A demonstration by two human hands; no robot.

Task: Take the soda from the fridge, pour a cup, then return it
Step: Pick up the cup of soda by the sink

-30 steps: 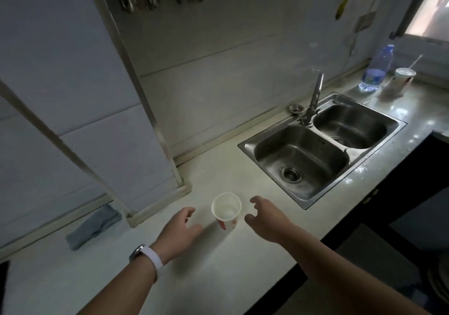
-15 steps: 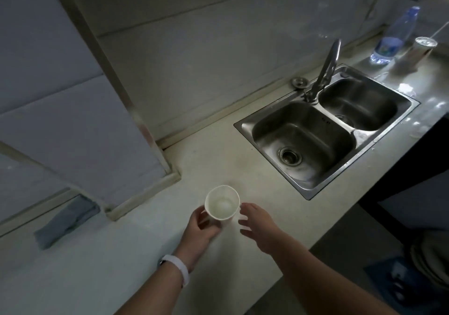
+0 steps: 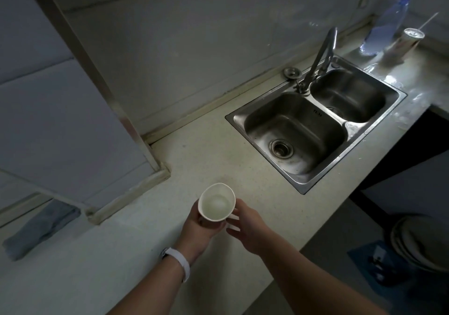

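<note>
A white paper cup is held above the pale counter, its mouth facing me and its rim squeezed slightly oval. My left hand wraps it from below and the left. My right hand is at the cup's right side, fingers curled, with a small white piece of the cup, perhaps a folding handle, showing at its fingertips. No liquid shows inside the cup. A can with a straw stands at the far right of the counter. The fridge is out of view.
A steel double sink with a tall tap lies to the right. A clear plastic bottle stands beside the can. A grey cloth lies at the left under a tiled column. The counter's front edge runs diagonally below my arms.
My left hand closed around the cup and lifted it off the counter toward me. My right hand moved in against the cup's right side. The view tilted downward.
</note>
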